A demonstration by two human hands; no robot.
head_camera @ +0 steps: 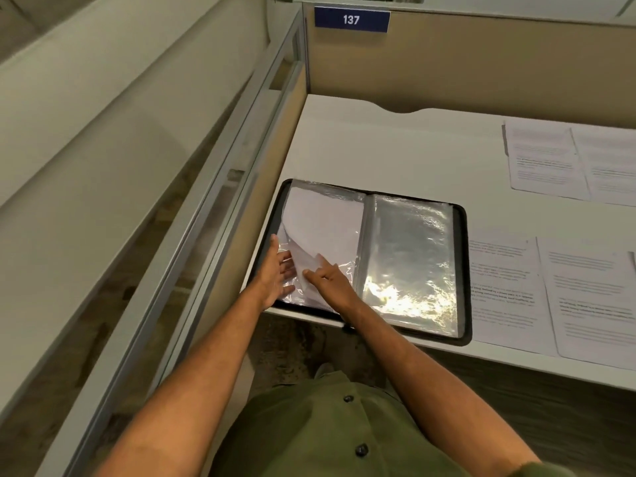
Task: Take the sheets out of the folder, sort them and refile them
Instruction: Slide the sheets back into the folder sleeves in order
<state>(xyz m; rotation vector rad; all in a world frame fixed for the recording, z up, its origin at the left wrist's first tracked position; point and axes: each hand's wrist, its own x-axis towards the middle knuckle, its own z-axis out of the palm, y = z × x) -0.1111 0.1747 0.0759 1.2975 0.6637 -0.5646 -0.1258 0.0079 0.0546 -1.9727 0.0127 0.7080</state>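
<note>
A black folder with clear plastic sleeves lies open at the desk's near left corner. A white sheet curls up out of the left-hand sleeve, its lower edge lifted. My left hand lies flat with spread fingers on the left sleeve's plastic, beside the sheet. My right hand pinches the sheet's lower edge, index finger stretched out along it. The right-hand sleeve is shiny and holds no paper that I can see.
Printed sheets lie on the white desk: two at the far right and two beside the folder. Beige partitions wall the desk at the back and left, with a blue sign reading 137.
</note>
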